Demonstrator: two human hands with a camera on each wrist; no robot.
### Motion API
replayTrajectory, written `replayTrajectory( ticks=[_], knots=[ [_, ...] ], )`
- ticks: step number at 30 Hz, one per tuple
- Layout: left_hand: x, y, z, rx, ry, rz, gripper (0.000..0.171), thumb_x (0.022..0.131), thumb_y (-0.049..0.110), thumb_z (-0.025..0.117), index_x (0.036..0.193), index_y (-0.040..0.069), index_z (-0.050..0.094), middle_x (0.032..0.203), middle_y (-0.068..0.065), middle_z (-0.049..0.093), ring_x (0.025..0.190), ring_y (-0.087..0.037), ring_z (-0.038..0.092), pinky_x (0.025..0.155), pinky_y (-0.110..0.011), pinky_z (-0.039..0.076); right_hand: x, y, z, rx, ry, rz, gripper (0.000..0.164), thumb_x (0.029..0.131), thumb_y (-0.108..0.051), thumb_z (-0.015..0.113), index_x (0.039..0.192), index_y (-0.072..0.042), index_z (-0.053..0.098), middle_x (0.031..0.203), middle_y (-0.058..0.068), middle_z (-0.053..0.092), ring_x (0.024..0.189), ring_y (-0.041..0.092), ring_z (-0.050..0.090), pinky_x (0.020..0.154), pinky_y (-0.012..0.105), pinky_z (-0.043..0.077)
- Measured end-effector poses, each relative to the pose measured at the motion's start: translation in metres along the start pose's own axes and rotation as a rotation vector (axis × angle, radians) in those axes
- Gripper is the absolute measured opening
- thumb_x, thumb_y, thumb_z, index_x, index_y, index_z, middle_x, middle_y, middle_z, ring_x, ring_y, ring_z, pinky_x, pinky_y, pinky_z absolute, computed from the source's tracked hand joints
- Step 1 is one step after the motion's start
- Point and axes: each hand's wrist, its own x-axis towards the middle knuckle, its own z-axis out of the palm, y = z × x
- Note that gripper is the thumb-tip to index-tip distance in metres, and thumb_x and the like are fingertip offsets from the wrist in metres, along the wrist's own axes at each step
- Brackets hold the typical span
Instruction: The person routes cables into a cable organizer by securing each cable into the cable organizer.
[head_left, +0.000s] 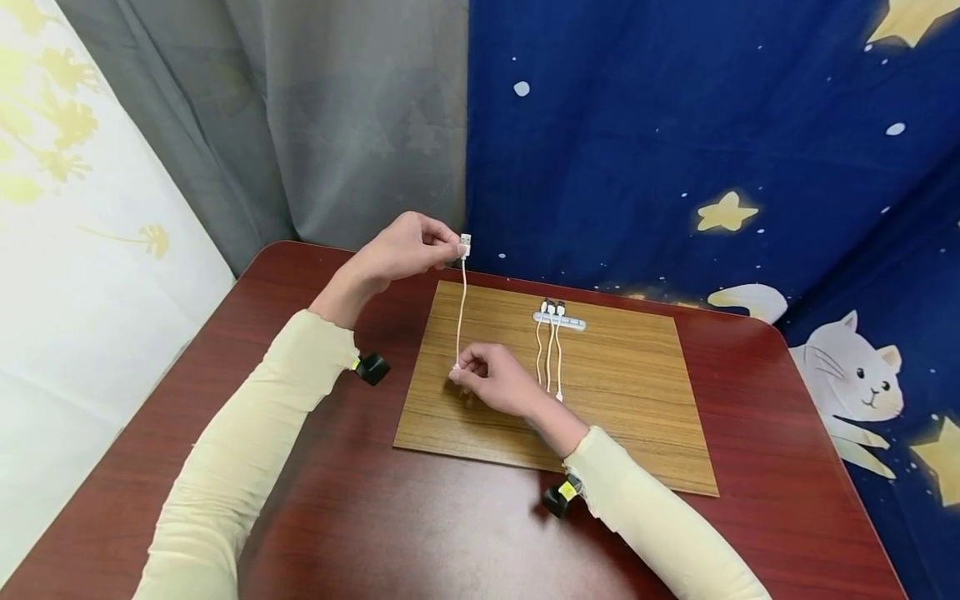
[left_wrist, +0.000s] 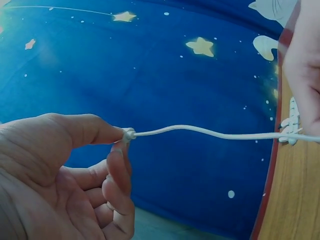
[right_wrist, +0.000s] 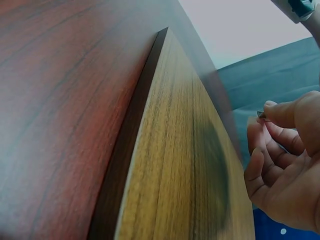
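Observation:
My left hand (head_left: pixel 408 246) is raised above the far left of the wooden board. Its thumb and finger pinch a short white USB cable (head_left: pixel 461 312) just below the metal USB plug (head_left: pixel 466 241). Lower down, over the left part of the board, my right hand (head_left: pixel 498 379) pinches the cable's other end, and the cord runs nearly straight between the two. In the left wrist view the cord (left_wrist: pixel 200 131) stretches from the left fingertips toward the right hand. A small metal tip (right_wrist: pixel 261 114) pokes out of the right fingertips in the right wrist view.
The wood-grain board (head_left: pixel 630 400) lies on a dark red table (head_left: pixel 315 500). Near its back edge sits a pale cable holder strip (head_left: pixel 573 323), with several white cables (head_left: pixel 558 354) in its left slots. Behind the table hang grey and blue curtains (head_left: pixel 600 167).

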Motion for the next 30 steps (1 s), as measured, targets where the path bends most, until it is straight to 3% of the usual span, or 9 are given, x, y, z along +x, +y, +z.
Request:
replayTrajectory(
  ticks=[10, 23, 30],
  knots=[
    [0.009, -0.005, 0.012, -0.076, 0.038, -0.010, 0.019, 0.098, 0.021, 0.067, 0.102, 0.002, 0.073, 0.082, -0.007, 0.062, 0.070, -0.019, 0.050, 0.061, -0.028, 0.038, -0.015, -0.002, -0.005, 0.019, 0.066, 0.040, 0.008, 0.098, -0.006, 0.069, 0.091, -0.003, 0.067, 0.084, 0.014, 0.067, 0.073, 0.034, 0.065, 0.059, 0.028, 0.048],
    [0.017, -0.003, 0.026, -0.086, 0.059, -0.021, 0.020, 0.098, 0.020, 0.068, 0.104, 0.002, 0.073, 0.085, -0.007, 0.065, 0.075, -0.021, 0.054, 0.063, -0.029, 0.040, -0.026, 0.000, -0.014, 0.022, 0.091, 0.077, 0.008, 0.098, -0.007, 0.069, 0.091, -0.003, 0.066, 0.083, 0.011, 0.066, 0.072, 0.032, 0.064, 0.059, 0.027, 0.047],
    [0.022, 0.001, 0.035, -0.085, 0.061, -0.015, 0.021, 0.098, 0.020, 0.068, 0.104, 0.001, 0.073, 0.083, -0.006, 0.061, 0.074, -0.021, 0.050, 0.061, -0.029, 0.037, -0.035, 0.004, -0.022, 0.045, 0.111, 0.094, 0.008, 0.098, -0.006, 0.068, 0.091, -0.003, 0.065, 0.083, 0.011, 0.066, 0.073, 0.035, 0.065, 0.059, 0.028, 0.049]
  ],
)
